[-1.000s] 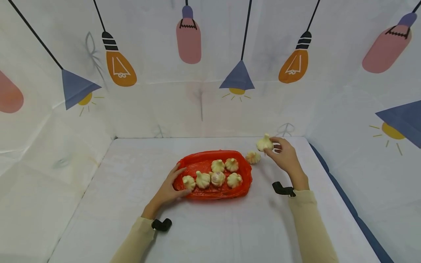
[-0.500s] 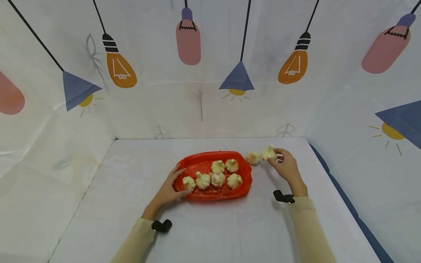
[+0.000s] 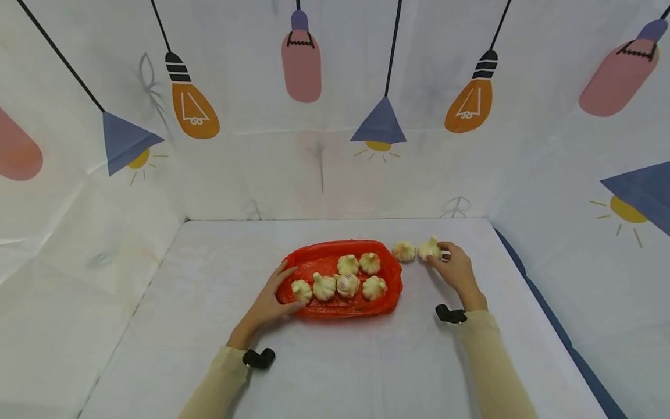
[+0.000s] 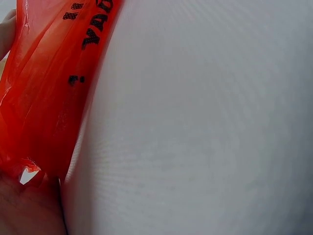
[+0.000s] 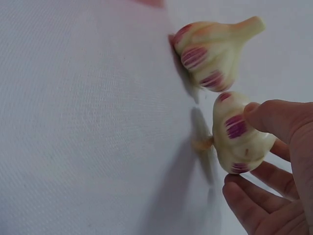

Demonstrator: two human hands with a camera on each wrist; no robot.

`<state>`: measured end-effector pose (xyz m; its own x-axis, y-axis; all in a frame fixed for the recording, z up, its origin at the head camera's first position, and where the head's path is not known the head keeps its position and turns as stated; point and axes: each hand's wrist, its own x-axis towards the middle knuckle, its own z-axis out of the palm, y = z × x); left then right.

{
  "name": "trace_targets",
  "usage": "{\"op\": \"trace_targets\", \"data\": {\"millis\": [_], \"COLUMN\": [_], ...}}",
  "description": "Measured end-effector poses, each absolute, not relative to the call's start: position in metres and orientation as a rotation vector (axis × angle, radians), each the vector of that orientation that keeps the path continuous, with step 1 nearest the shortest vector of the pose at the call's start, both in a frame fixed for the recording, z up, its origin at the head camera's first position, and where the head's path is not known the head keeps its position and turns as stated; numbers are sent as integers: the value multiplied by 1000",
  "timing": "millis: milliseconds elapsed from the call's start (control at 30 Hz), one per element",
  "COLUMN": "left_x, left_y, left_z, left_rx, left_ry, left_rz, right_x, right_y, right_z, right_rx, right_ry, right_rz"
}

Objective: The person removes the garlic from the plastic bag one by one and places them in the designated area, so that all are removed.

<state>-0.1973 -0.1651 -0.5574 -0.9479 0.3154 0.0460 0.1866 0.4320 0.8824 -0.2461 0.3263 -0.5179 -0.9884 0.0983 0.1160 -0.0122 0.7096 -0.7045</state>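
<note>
Right hand (image 3: 456,269): fingers curled round a garlic bulb (image 3: 429,249), thumb on its upper side in the right wrist view; the bulb sits low at the bench (image 3: 366,361).
Second garlic bulb (image 3: 403,251): just beyond the held one on the side away from the right hand, close but apart, lying on the bench beside the bag's corner.
Left hand (image 3: 272,299): fingers spread and laid on the near left edge of the red plastic bag (image 3: 335,305), pressing it flat.
Bag contents: six garlic bulbs (image 3: 346,284), the nearest one at the left fingertips.

Staged recording booth: lamp-print backdrop (image 3: 335,116) encloses white table (image 3: 335,361)
</note>
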Motion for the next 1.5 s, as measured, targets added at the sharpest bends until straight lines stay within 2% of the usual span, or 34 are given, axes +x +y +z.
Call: {"op": "trace_targets", "data": {"millis": [1000, 1500], "left_x": [-196, -196], "left_y": [-166, -165], "left_z": [-555, -554], "left_rx": [511, 466], "left_ry": [2598, 2582], "left_rz": [1521, 1523], "right_x": [-255, -240], "right_y": [324, 315], "right_z": [-517, -492], "right_rx": [-21, 53], "right_ry": [-2827, -2855], "right_rz": [1108, 1004]}}
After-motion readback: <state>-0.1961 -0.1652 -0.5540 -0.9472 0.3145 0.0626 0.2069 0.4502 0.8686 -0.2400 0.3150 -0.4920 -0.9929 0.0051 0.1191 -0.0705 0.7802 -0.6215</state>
